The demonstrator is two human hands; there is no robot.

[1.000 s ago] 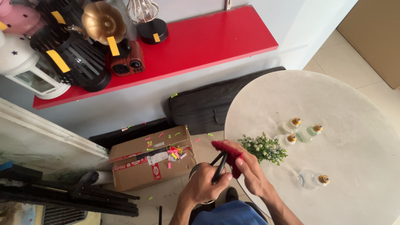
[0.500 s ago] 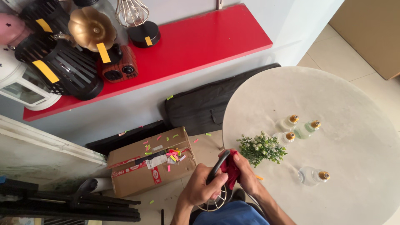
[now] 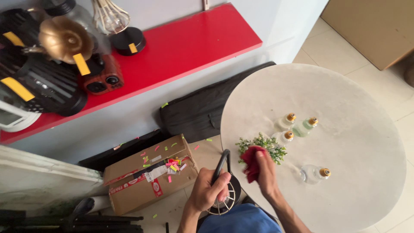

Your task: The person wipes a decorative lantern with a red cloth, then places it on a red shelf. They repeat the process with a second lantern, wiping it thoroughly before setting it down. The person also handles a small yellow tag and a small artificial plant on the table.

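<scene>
right hand (image 3: 264, 171) clenched on a red cloth (image 3: 251, 162) at lower centre, touching the little green plant (image 3: 263, 145) just above it, while left hand (image 3: 209, 192) grips a black handle (image 3: 221, 163).

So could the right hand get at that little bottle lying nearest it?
Probably yes: the right hand, holding a red cloth, is beside the bottle, with only bare table between them.

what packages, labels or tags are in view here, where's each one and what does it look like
Cardboard box: on the floor left of the round table, brown, taped, white label, scattered coloured paper bits.
Yellow tags: rectangular strips on the dark items along the red shelf.
Small bottles: on the table, clear glass, corked, unlabelled.
</scene>
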